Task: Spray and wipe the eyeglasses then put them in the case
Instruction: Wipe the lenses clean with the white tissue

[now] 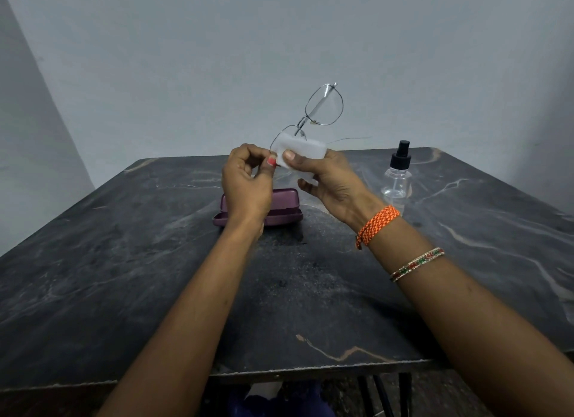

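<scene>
Thin metal-framed eyeglasses (323,106) are held up above the table, tilted, one lens high and the other low. My left hand (248,180) pinches the frame at the lower lens. My right hand (326,180) presses a folded white cloth (302,154) over that lower lens, thumb on top. A purple glasses case (279,208) lies on the table below my hands, partly hidden by my left wrist; whether its lid is fully shut I cannot tell. A clear spray bottle (398,176) with a black nozzle stands upright to the right.
The dark marble table (124,277) fills the view, its front edge near me. A pale wall stands behind it. Table legs and a dark floor show under the front edge.
</scene>
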